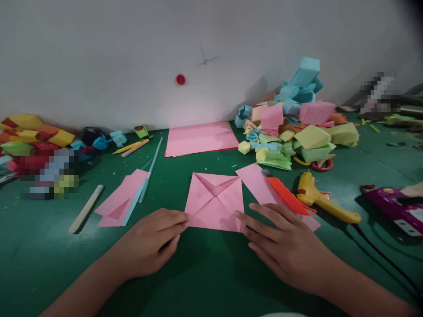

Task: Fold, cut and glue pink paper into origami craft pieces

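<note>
A square of pink paper (214, 220) lies flat on the green table, with creases crossing near its middle and a folded opening along its top. At its lower left corner, my left hand (155, 240) has its fingers pressed together and pinches the edge. My right hand (284, 244) rests at the lower right side, fingers spread, fingertips touching the paper. Partly beneath a red-orange utility knife (287, 193), a pink paper strip (253, 180) lies just beyond my right hand. Left of the square are folded pink paper pieces (120, 198) with a light blue strip.
A stack of pink sheets (201, 137) lies against the wall. Folded paper shapes pile up at the right (310, 136) and left (29, 132). A yellow glue gun (325, 202) with a cord and a purple tool (393, 202) lie at right, a pale stick (86, 209) at left.
</note>
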### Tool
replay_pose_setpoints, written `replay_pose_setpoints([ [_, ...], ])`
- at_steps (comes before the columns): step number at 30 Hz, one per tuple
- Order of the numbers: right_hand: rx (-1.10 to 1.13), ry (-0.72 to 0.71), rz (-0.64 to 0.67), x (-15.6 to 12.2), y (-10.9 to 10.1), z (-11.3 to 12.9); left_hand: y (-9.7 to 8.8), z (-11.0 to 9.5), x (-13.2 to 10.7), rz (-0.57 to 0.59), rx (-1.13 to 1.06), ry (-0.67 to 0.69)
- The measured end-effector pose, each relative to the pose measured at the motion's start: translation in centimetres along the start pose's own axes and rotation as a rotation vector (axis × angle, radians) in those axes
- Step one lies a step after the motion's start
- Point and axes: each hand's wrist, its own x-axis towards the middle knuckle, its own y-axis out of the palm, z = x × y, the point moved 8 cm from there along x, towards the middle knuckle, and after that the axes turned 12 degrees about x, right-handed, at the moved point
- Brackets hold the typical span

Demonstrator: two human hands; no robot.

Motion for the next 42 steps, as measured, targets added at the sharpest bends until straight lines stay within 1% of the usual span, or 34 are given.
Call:
replay_pose_setpoints([
  [4,0.009,-0.089,0.030,0.7,0.3,1.2,-0.3,-0.7,0.4,-0.047,0.094,0.003],
  [6,0.030,-0.123,0.051,1.5,0.1,1.4,-0.4,-1.5,0.8,-0.057,0.136,0.023],
  [8,0.043,-0.130,0.072,2.2,-0.1,1.3,-0.2,-2.7,1.6,-0.048,0.146,0.046],
  [10,0.056,-0.139,0.097,2.8,-0.2,1.2,0.2,-4.4,2.8,-0.011,0.124,0.058],
  [12,0.075,-0.133,0.107,3.1,-0.3,1.0,1.3,-5.9,4.3,0.070,0.082,0.022],
  [14,0.100,-0.092,0.092,3.2,-0.6,0.6,2.3,-7.4,5.7,0.117,0.078,-0.014],
  [16,0.122,-0.051,0.074,3.1,-0.8,0.3,3.1,-8.7,6.5,0.127,0.102,-0.018],
  [19,0.126,-0.022,0.059,2.9,-0.9,0.2,3.6,-9.3,6.6,0.120,0.141,-0.058],
  [23,0.115,-0.019,0.040,2.5,-0.9,0.1,2.9,-9.0,5.5,0.087,0.180,-0.100],
  [26,0.104,-0.025,0.033,2.3,-0.6,0.0,2.3,-8.3,4.6,0.114,0.198,-0.149],
  [30,0.083,-0.021,0.044,2.2,-0.4,0.0,1.4,-6.8,2.9,0.153,0.260,-0.226],
  [33,0.099,0.006,0.050,2.3,-0.4,-0.1,0.8,-5.3,1.0,0.163,0.343,-0.300],
  [36,0.113,0.020,0.048,2.3,-0.5,-0.2,0.5,-3.9,-1.1,0.197,0.428,-0.356],
  [39,0.121,0.023,0.042,2.2,-0.6,-0.3,0.3,-2.9,-2.5,0.228,0.481,-0.376],
  [42,0.121,0.004,0.038,2.1,-0.7,-0.3,0.4,-2.4,-3.0,0.236,0.450,-0.356],
])
